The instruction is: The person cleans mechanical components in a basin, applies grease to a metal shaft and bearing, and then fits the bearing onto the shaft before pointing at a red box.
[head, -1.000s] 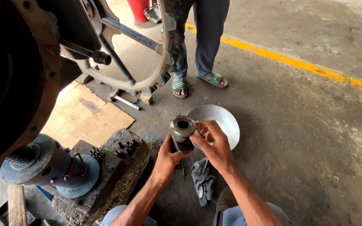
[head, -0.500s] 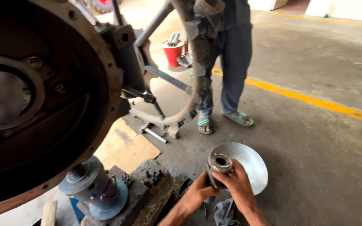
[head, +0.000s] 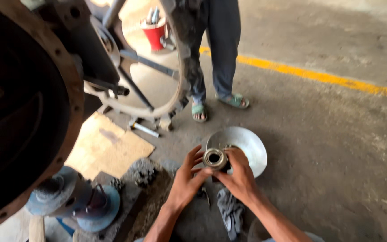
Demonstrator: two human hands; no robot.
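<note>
I hold a round metal bearing-like part (head: pixel 215 157) with a dark centre hole between both hands, low in the middle of the view. My right hand (head: pixel 239 175) wraps its right side and underside. My left hand (head: pixel 187 177) touches its left side with the fingers spread. Just behind the part a shallow round metal bowl (head: pixel 251 145) rests on the concrete floor.
A big rusty round housing (head: pixel 27 103) fills the left. Below it sits a blue jack (head: pixel 75 201). Cardboard (head: pixel 106 145) and a grey rag (head: pixel 230 210) lie on the floor. Another person's legs in sandals (head: pixel 218 54) stand beside a red bucket (head: pixel 154 33). A yellow line (head: pixel 328 78) crosses the floor.
The view has swung down and right, so the housing shows less. My hands still hold the metal part, now closer to the bowl's front rim.
</note>
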